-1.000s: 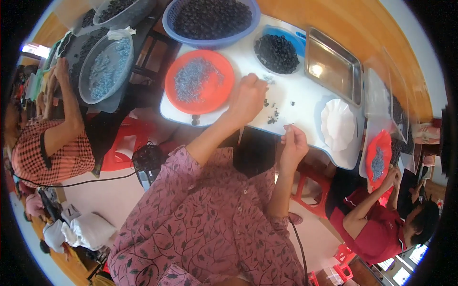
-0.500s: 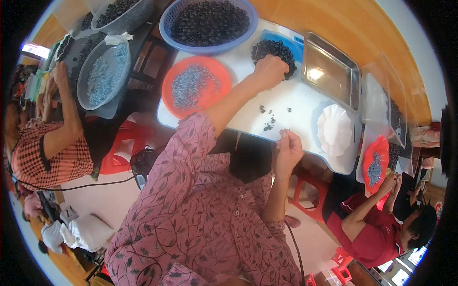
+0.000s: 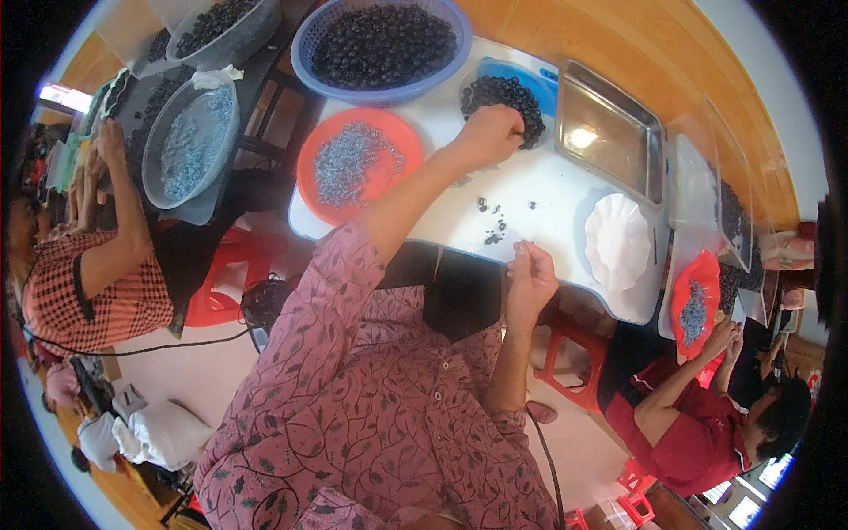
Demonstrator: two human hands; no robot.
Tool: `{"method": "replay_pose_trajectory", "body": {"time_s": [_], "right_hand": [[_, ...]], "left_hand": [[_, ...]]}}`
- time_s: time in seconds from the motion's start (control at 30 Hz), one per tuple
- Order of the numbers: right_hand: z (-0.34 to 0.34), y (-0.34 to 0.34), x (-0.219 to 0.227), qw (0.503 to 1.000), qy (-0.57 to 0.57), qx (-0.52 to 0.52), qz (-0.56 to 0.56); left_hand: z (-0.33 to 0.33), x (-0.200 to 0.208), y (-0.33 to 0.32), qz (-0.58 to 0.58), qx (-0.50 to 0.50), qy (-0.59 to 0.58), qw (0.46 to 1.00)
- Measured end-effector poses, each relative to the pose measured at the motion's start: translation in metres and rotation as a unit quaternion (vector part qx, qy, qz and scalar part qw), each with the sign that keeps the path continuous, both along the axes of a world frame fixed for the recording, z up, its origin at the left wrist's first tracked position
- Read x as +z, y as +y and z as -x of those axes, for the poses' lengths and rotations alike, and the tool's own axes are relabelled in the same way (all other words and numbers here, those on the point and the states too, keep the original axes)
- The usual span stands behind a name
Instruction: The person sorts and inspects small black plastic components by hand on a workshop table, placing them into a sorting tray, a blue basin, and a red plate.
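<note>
My left hand (image 3: pixel 491 136) is stretched over the near side of a heap of small black ring-like parts (image 3: pixel 505 92), which sits in a blue scoop-like tray (image 3: pixel 536 87). Its fingers are curled together, and whatever they hold is hidden. Close to the table's front edge, my right hand (image 3: pixel 531 276) is raised with thumb and forefinger pinched; I cannot make out what is between them. Several loose black pieces (image 3: pixel 495 231) lie on the white table (image 3: pixel 442 212) between the hands. Left of my left forearm, an orange-red plate (image 3: pixel 402 141) holds small silvery-blue pieces (image 3: pixel 349 163).
A blue-purple basket (image 3: pixel 305 66) of black parts stands at the back left. On the right are a metal tray (image 3: pixel 609 132) and a white scalloped dish (image 3: pixel 617 243). People work at tables on both sides; a red stool (image 3: pixel 574 358) stands below the table.
My left hand has drawn back slightly to the left over the black parts, its fingers still curled. My right hand keeps its pinch in nearly the same place.
</note>
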State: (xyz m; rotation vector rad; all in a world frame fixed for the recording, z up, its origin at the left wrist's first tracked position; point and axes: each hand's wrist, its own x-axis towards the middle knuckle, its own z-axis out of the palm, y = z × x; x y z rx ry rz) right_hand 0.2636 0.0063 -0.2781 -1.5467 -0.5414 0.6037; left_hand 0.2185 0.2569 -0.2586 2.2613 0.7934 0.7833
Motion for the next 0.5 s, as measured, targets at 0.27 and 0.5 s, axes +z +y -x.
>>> {"method": "replay_pose_trajectory", "body": {"time_s": [0.27, 0.5], "right_hand": [[0.003, -0.004, 0.002, 1.000, 0.004, 0.000, -0.005], [0.011, 0.000, 0.031, 0.999, 0.016, 0.009, -0.037]], "left_hand": [[0.044, 0.021, -0.070, 0.512, -0.117, -0.320, 0.789], [0.070, 0.011, -0.116, 0.654, -0.150, -0.425, 0.608]]}}
